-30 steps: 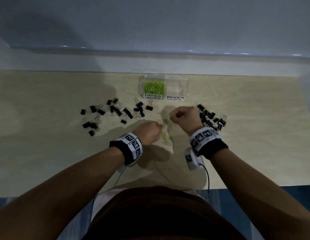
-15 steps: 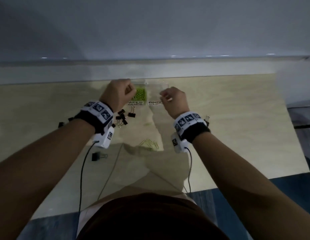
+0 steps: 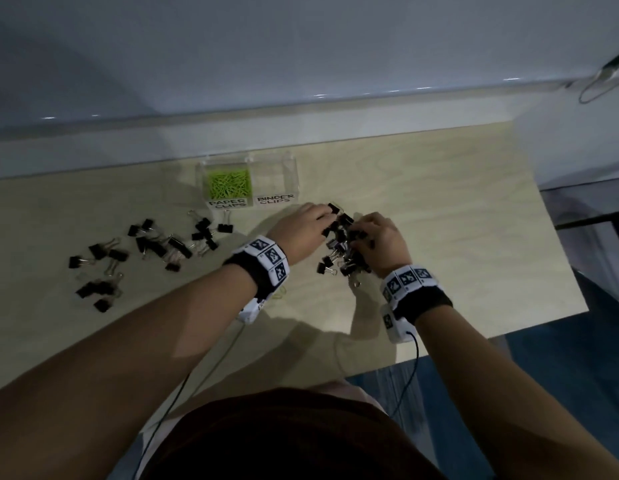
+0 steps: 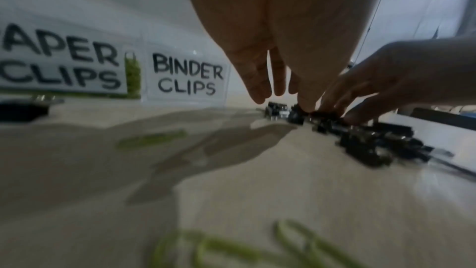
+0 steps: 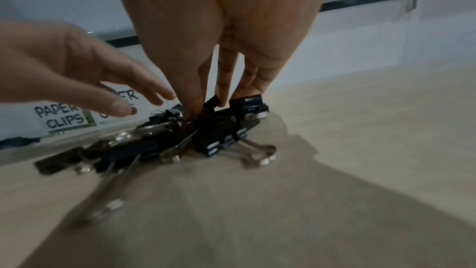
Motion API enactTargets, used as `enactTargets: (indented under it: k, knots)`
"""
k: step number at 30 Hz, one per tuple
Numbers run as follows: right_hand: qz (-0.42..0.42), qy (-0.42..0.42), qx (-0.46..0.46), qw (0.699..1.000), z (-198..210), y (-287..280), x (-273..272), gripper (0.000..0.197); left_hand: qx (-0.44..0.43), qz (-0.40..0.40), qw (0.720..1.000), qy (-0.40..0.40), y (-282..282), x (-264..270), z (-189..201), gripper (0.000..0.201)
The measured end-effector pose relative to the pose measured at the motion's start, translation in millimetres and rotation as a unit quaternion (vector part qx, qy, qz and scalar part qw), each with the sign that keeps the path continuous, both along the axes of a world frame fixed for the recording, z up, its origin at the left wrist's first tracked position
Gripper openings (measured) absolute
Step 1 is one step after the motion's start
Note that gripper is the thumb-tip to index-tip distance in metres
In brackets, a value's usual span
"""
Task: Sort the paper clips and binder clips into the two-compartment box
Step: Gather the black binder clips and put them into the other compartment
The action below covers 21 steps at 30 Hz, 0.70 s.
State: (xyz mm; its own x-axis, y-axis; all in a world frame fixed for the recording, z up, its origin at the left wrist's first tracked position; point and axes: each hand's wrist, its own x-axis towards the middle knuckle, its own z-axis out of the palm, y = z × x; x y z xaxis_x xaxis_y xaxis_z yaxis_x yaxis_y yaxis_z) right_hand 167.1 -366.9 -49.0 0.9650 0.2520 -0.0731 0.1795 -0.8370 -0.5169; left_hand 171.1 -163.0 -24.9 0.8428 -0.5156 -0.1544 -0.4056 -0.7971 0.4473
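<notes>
A clear two-compartment box point(image 3: 200, 174) stands at the table's far edge. Its "PAPER CLIPS" side holds green paper clips point(image 3: 228, 183); the "BINDER CLIPS" side point(image 3: 275, 178) looks empty. In front of the box, to the right, lies a pile of black binder clips point(image 3: 339, 252). My left hand point(image 3: 327, 220) reaches into the pile from the left, fingers straight point(image 4: 257, 93), thumb touching a clip. My right hand point(image 3: 360, 230) curls over the pile from the right. Its thumb and fingers point(image 5: 224, 93) pinch binder clips point(image 5: 206, 111) at the top of the heap.
Several more black binder clips point(image 3: 145, 251) lie scattered on the left half of the table. A few green paper clips point(image 3: 280, 293) lie by my left wrist. The table's right edge point(image 3: 560, 258) is not far from the pile. Wrist-camera cables hang off the near edge.
Half a second ago both hands were raised over the box. They have since come down and to the right onto the binder clip pile, and the right hand has closed on clips.
</notes>
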Motion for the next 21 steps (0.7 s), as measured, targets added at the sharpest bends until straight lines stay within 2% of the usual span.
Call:
enactTargets:
  k: [2, 6, 12, 14, 17, 21]
  knots:
    - [0.005, -0.003, 0.011, 1.0, 0, -7, -6, 0.027, 0.013, 0.001, 1.0, -0.001, 1, -7, -9, 0.041]
    - [0.016, 0.018, 0.021, 0.999, 5, -22, -6, 0.019, -0.019, 0.003, 1.0, -0.017, 17, -25, -18, 0.033]
    - [-0.075, 0.011, 0.041, 0.996, 15, -6, 31, 0.008, -0.064, 0.098, 0.993, -0.02, 18, -12, -7, 0.03]
    - [-0.076, 0.021, 0.02, 0.997, 17, 11, 47, 0.008, -0.041, 0.103, 0.994, -0.009, 10, -1, -4, 0.036]
    - [-0.062, 0.08, -0.029, 0.994, 20, 33, 65, 0.013, 0.037, 0.051, 0.998, -0.007, -1, 9, -7, 0.045]
    - [-0.039, 0.108, -0.082, 0.99, 24, 54, 69, 0.018, 0.136, 0.029, 0.99, -0.036, 3, 4, -8, 0.046]
